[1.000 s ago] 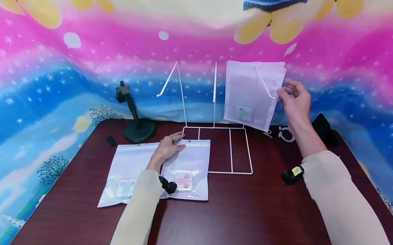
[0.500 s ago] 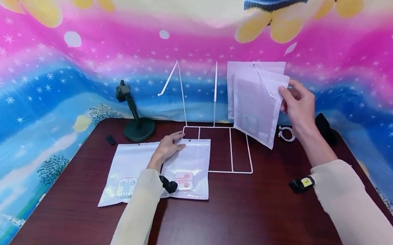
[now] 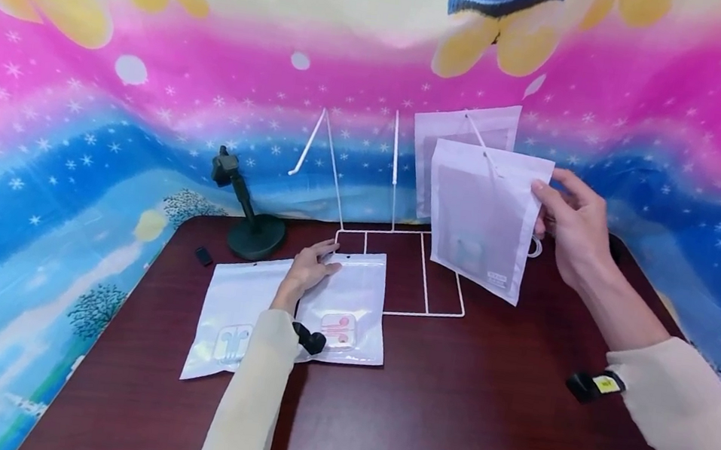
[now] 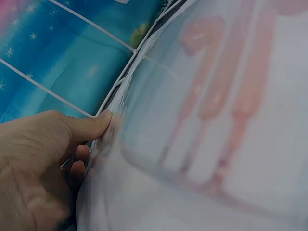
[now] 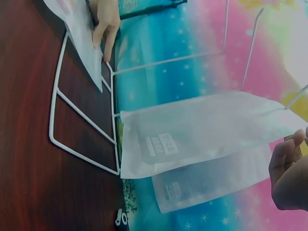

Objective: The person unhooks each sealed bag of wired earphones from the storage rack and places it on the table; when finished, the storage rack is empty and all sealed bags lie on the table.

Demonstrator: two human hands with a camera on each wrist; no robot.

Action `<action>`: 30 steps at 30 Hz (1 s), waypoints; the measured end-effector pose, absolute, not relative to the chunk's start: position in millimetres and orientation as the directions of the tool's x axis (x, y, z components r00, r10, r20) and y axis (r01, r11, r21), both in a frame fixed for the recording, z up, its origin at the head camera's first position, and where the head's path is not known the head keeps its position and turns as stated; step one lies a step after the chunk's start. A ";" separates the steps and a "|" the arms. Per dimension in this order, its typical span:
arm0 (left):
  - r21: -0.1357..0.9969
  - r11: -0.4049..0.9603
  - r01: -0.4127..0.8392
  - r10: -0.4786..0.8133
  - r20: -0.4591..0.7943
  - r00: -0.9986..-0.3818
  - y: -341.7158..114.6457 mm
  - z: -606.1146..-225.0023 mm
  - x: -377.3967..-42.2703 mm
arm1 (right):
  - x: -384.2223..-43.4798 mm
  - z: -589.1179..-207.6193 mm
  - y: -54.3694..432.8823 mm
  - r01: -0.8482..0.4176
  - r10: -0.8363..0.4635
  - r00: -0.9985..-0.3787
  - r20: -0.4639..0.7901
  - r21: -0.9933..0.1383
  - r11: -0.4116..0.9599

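Note:
My right hand (image 3: 575, 227) pinches the upper right edge of a white zip bag (image 3: 481, 214), thumb in front. The bag hangs on the right hook of a white wire display rack (image 3: 427, 272), near the hook's front end, and a small case shows faintly through it. Behind it on the same hook hangs another white bag (image 3: 421, 149). My left hand (image 3: 308, 271) grips the rack's back left base corner, beside the top edge of a bag of pink earphones (image 3: 362, 286) lying on the table. A second bag with pale blue earphones (image 3: 224, 298) lies partly under my left forearm.
Bare left hook (image 3: 305, 145) and middle hook (image 3: 395, 150) rise at the back of the dark wooden table (image 3: 432, 409). A dark stand (image 3: 256, 238) and a small black object (image 3: 203, 257) are at left. A white cable (image 3: 537, 247) lies behind my right hand. A patterned cloth hangs behind.
My right hand has drawn the front bag forward and right along the hook, away from the bag behind it. My left hand has stayed at the rack's corner.

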State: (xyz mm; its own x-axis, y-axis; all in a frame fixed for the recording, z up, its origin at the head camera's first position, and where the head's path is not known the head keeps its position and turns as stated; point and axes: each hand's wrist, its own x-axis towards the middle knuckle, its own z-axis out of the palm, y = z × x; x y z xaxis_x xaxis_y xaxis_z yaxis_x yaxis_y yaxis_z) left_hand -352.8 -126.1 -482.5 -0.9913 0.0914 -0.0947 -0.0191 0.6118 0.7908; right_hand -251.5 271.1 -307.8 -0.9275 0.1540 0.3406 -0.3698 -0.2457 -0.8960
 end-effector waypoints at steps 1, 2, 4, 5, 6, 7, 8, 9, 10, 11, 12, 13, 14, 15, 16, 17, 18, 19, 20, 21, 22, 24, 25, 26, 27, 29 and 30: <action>0.790 0.612 -0.018 0.090 -0.093 -0.992 -126.4 -483.1 -352.8 | -248.0 -307.9 271.2 -0.363 0.144 -0.931 0.336 -0.895 -0.258; 0.791 0.612 -0.018 0.089 -0.091 -0.992 -126.7 -483.5 -352.8 | -244.5 -307.7 271.5 -0.358 0.136 -0.933 0.332 -0.895 -0.266; 0.790 0.613 -0.015 0.089 -0.088 -0.992 -127.1 -483.9 -352.6 | -237.6 -306.9 271.9 -0.346 0.124 -0.938 0.324 -0.895 -0.280; 0.790 0.613 -0.014 0.090 -0.087 -0.992 -127.1 -483.9 -352.5 | -234.2 -306.3 272.7 -0.340 0.114 -0.940 0.321 -0.893 -0.294; 0.788 0.615 -0.013 0.091 -0.087 -0.992 -127.1 -483.9 -352.5 | -230.8 -305.7 273.3 -0.335 0.109 -0.942 0.317 -0.893 -0.299; 0.790 0.614 -0.013 0.092 -0.087 -0.992 -127.0 -483.6 -352.3 | -227.7 -305.3 273.9 -0.331 0.103 -0.944 0.315 -0.893 -0.303; 0.790 0.613 -0.012 0.092 -0.087 -0.992 -127.0 -483.4 -351.9 | -224.4 -304.8 274.7 -0.327 0.096 -0.945 0.313 -0.894 -0.307; 0.791 0.611 -0.012 0.093 -0.088 -0.992 -126.9 -483.2 -351.5 | -221.3 -304.5 275.5 -0.324 0.090 -0.946 0.312 -0.892 -0.314; 0.793 0.610 -0.012 0.094 -0.088 -0.992 -126.8 -482.9 -351.2 | -218.4 -304.2 276.3 -0.322 0.081 -0.946 0.313 -0.890 -0.322; 0.793 0.609 -0.013 0.093 -0.087 -0.992 -126.5 -482.7 -350.9 | -215.7 -303.9 277.3 -0.320 0.073 -0.947 0.314 -0.888 -0.330; 0.795 0.607 -0.013 0.092 -0.087 -0.992 -126.4 -482.6 -350.8 | -213.1 -303.7 277.9 -0.319 0.068 -0.947 0.315 -0.889 -0.329; 0.796 0.605 -0.013 0.092 -0.086 -0.992 -126.2 -482.4 -350.7 | -210.7 -303.5 278.7 -0.318 0.060 -0.947 0.317 -0.886 -0.338; 0.796 0.605 -0.014 0.091 -0.086 -0.992 -126.1 -482.5 -350.8 | -208.3 -303.3 279.5 -0.317 0.053 -0.946 0.319 -0.882 -0.347; 0.796 0.604 -0.016 0.089 -0.087 -0.992 -125.9 -482.5 -351.0 | -206.2 -302.9 280.0 -0.317 0.048 -0.946 0.322 -0.878 -0.358; 0.796 0.605 -0.017 0.088 -0.088 -0.992 -125.8 -482.7 -351.3 | -204.3 -302.6 280.6 -0.318 0.043 -0.945 0.326 -0.874 -0.368; 0.796 0.605 -0.018 0.087 -0.089 -0.992 -125.8 -482.7 -351.6 | -202.5 -302.3 281.0 -0.319 0.039 -0.943 0.329 -0.869 -0.378; 0.797 0.604 -0.019 0.087 -0.090 -0.992 -125.8 -482.9 -351.8 | -200.8 -301.9 281.2 -0.320 0.036 -0.942 0.333 -0.865 -0.385; 0.797 0.603 -0.020 0.087 -0.090 -0.992 -125.7 -483.1 -352.2 | -199.4 -301.4 281.4 -0.323 0.035 -0.941 0.337 -0.862 -0.391; 0.798 0.602 -0.020 0.086 -0.090 -0.992 -125.7 -483.2 -352.4 | -198.1 -301.0 281.5 -0.326 0.034 -0.940 0.340 -0.859 -0.394; 0.798 0.602 -0.020 0.086 -0.090 -0.992 -125.7 -483.4 -352.6 | -197.0 -300.4 281.5 -0.328 0.035 -0.939 0.343 -0.859 -0.393; 0.799 0.601 -0.020 0.085 -0.089 -0.992 -125.8 -483.3 -352.6 | -196.0 -299.7 281.5 -0.332 0.038 -0.938 0.345 -0.858 -0.391; 0.802 0.597 -0.016 0.085 -0.083 -0.993 -126.0 -483.1 -352.8 | -194.3 -298.2 281.5 -0.338 0.044 -0.936 0.349 -0.858 -0.386; 0.805 0.594 -0.014 0.086 -0.081 -0.993 -125.9 -482.8 -352.7 | -193.6 -297.4 281.5 -0.342 0.049 -0.935 0.351 -0.858 -0.383; 0.805 0.593 -0.011 0.087 -0.078 -0.993 -126.0 -482.7 -352.6 | -192.8 -296.7 281.7 -0.345 0.052 -0.934 0.353 -0.857 -0.382; 0.806 0.592 -0.009 0.089 -0.077 -0.993 -126.2 -482.5 -352.6 | -192.0 -295.9 281.8 -0.348 0.056 -0.933 0.354 -0.855 -0.384; 0.807 0.591 -0.005 0.094 -0.074 -0.993 -126.5 -482.2 -352.4 | -190.3 -294.4 282.0 -0.353 0.059 -0.931 0.359 -0.851 -0.389; 0.807 0.590 -0.005 0.095 -0.075 -0.993 -126.5 -482.1 -352.4 | -189.2 -293.6 281.9 -0.355 0.060 -0.930 0.362 -0.849 -0.392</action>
